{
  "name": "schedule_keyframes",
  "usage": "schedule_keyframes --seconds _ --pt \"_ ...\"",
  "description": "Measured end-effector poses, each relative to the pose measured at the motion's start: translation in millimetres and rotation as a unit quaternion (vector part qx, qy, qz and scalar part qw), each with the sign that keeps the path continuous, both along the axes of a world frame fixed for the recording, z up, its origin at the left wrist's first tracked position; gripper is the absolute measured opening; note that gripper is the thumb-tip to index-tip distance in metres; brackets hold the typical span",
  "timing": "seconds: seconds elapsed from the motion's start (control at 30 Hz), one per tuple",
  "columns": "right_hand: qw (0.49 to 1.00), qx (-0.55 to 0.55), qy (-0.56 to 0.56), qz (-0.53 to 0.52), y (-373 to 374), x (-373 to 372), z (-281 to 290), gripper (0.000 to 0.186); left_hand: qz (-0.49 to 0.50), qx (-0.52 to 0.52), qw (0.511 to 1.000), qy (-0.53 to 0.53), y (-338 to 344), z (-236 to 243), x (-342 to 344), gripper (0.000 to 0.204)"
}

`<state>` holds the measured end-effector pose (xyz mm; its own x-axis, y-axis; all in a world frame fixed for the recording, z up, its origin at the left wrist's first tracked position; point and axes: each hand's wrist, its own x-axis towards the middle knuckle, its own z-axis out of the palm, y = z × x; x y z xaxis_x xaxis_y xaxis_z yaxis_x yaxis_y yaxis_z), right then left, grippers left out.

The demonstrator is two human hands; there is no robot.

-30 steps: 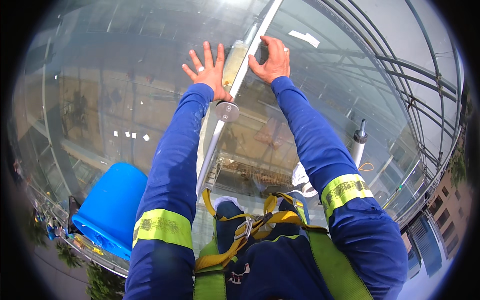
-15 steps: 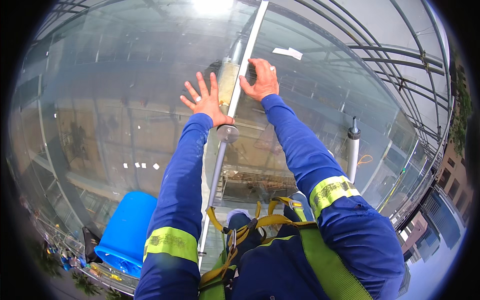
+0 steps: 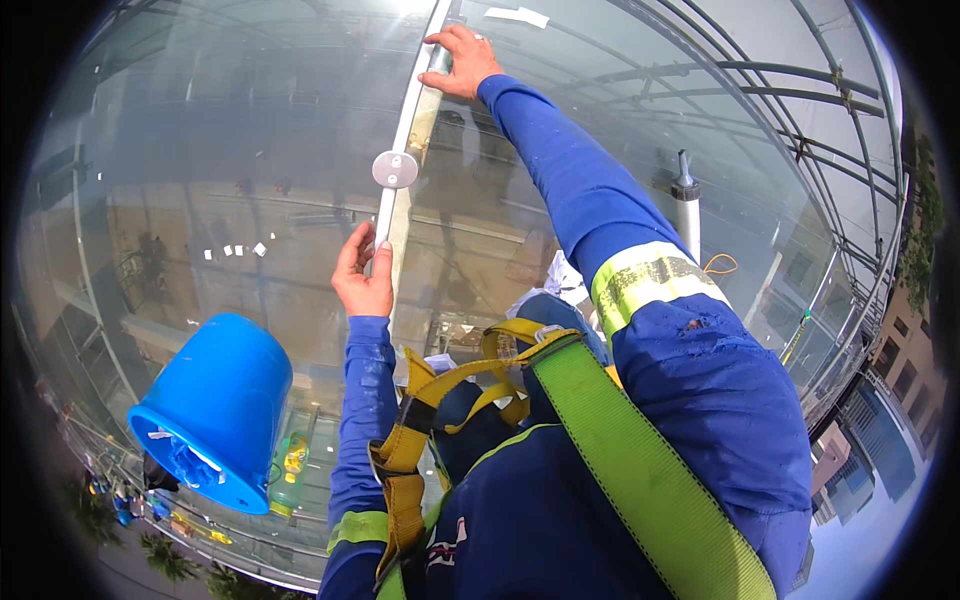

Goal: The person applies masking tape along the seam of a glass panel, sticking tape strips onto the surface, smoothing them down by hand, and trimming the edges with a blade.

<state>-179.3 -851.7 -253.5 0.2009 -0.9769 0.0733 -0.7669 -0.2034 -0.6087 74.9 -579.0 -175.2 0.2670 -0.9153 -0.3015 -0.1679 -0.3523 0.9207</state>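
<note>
A long whitish strip (image 3: 407, 115) runs along the joint between large glass panels, with a grey oval plate (image 3: 395, 170) fixed across it. My left hand (image 3: 364, 280) is closed around the strip just on the near side of the plate, thumb on the right and fingers on the left. Farther up, my right hand (image 3: 463, 65) has its thumb and forefinger apart in a curve, their tips at the strip's right edge. Whether those tips press on it I cannot tell. Alongside the strip lies a yellowish band (image 3: 424, 118), partly hidden by it.
A blue bucket (image 3: 225, 385) lies tipped at the left with a greenish bottle (image 3: 290, 470) beside it. A white sealant gun (image 3: 687, 205) stands at the right near an orange loop (image 3: 720, 264). My green harness strap (image 3: 640, 450) crosses below. Curved metal bars (image 3: 800, 95) rise at the upper right.
My left hand, spread flat beyond the plate before, has come to its near side and closed on the strip. My right hand now reaches farther up the strip. The view has shifted.
</note>
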Motion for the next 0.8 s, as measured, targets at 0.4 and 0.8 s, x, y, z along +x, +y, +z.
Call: schedule_keyframes --seconds 0.4,0.8 --pt "0.989 0.135 -0.009 -0.057 351 -209 105 0.03 0.002 0.371 0.907 -0.2 396 -101 121 0.065" --pt "0.977 0.095 0.126 0.147 396 -187 106 0.127 -0.069 0.238 0.922 -0.297 383 29 24 0.059"
